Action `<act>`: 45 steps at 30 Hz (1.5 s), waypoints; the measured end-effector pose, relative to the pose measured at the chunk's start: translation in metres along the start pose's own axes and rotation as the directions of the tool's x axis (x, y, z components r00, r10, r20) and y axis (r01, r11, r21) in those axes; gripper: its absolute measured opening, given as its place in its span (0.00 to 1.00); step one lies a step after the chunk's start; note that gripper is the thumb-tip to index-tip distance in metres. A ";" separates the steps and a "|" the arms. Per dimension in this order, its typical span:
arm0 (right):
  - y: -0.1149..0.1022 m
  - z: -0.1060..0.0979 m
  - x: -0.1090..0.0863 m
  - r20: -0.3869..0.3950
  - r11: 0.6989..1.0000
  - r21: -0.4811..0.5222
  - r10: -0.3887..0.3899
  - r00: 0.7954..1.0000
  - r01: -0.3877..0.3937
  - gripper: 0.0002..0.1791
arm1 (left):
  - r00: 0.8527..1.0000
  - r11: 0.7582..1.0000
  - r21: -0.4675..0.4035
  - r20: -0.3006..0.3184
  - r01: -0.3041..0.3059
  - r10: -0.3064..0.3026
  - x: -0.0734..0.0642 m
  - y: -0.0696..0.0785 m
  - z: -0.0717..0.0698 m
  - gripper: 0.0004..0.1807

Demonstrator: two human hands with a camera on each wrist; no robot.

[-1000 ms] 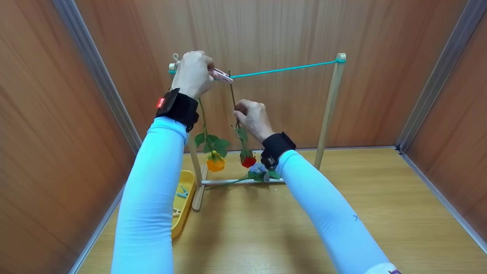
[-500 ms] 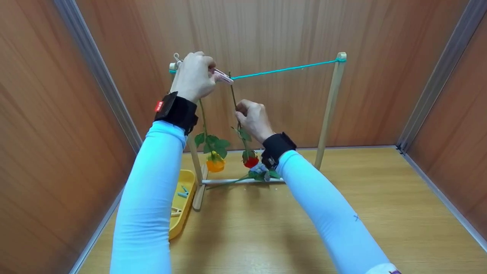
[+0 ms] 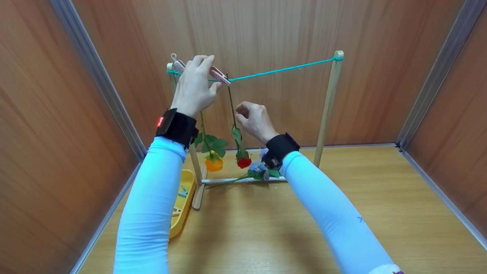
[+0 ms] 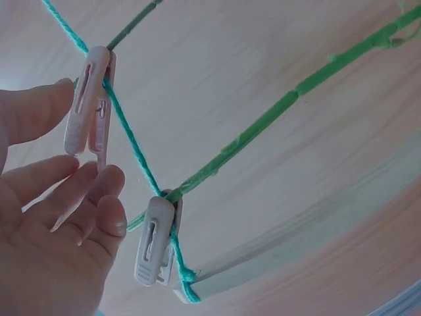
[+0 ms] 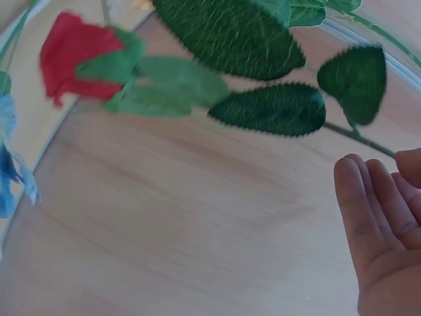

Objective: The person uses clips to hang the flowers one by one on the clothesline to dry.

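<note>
My left hand (image 3: 194,83) has its fingers spread beside a pale pink clothespin (image 3: 219,75), thumb and fingertips apart from it. That clothespin bites the teal cord (image 3: 281,70) and the stem of a red rose (image 3: 244,160), which hangs head down. My right hand (image 3: 257,121) is beside the rose's stem, its thumb and fingers parted; in the right wrist view the stem (image 5: 362,138) runs behind the thumb. A second, whitish clothespin (image 4: 156,240) clamps the green stem (image 4: 250,135) of a yellow rose (image 3: 214,162), also upside down, to the left.
Wooden posts, the right one (image 3: 328,110) in full view, carry the cord. A blue flower (image 3: 258,166) lies across the stand's white bottom bar (image 3: 228,180). At the left, a yellow tray (image 3: 186,213) holds several clothespins. Wood-grain walls enclose the table.
My left hand has let go of the pink clothespin and moved slightly down, fingers spreading. My right fingers have come off the stem, and the red rose has swung a little left.
</note>
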State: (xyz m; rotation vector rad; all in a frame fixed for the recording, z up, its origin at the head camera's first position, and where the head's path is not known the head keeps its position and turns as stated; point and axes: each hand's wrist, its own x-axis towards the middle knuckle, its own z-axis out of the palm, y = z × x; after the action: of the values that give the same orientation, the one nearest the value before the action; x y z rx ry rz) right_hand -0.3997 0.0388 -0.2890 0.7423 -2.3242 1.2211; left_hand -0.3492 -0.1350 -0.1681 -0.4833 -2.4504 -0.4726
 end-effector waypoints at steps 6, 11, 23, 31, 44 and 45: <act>0.007 -0.003 -0.009 0.015 1.000 0.017 -0.017 1.000 0.016 0.11 | 0.996 0.998 -0.069 -0.087 -0.006 0.000 -0.014 -0.003 0.009 0.37; 0.013 -0.005 -0.023 0.033 0.998 0.050 -0.046 0.998 0.044 0.12 | 0.991 0.996 -0.088 -0.130 -0.003 -0.008 -0.031 -0.002 0.022 0.37; 0.029 -0.014 -0.069 0.012 0.991 0.063 -0.121 0.993 0.120 0.15 | 0.984 0.990 -0.134 -0.176 -0.030 0.006 -0.078 -0.003 0.063 0.35; 0.044 -0.026 -0.103 0.035 0.991 -0.007 -0.131 0.991 0.132 0.21 | 0.982 0.996 -0.084 -0.190 -0.039 0.022 -0.109 -0.005 0.079 0.35; 0.062 -0.034 -0.155 -0.010 0.970 -0.183 -0.164 0.986 0.160 0.26 | 0.989 0.999 -0.043 -0.145 -0.023 0.017 -0.153 0.003 0.113 0.36; 0.063 -0.034 -0.159 -0.019 0.968 -0.193 -0.169 0.986 0.162 0.26 | 0.990 0.999 -0.048 -0.143 -0.020 0.013 -0.156 0.004 0.116 0.36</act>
State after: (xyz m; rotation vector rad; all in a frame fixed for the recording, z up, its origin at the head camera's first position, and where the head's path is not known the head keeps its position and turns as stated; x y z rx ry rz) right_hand -0.3122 0.1387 -0.4014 0.8208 -2.2605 0.9169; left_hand -0.2843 -0.1172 -0.3510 -0.4735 -2.3003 -0.5431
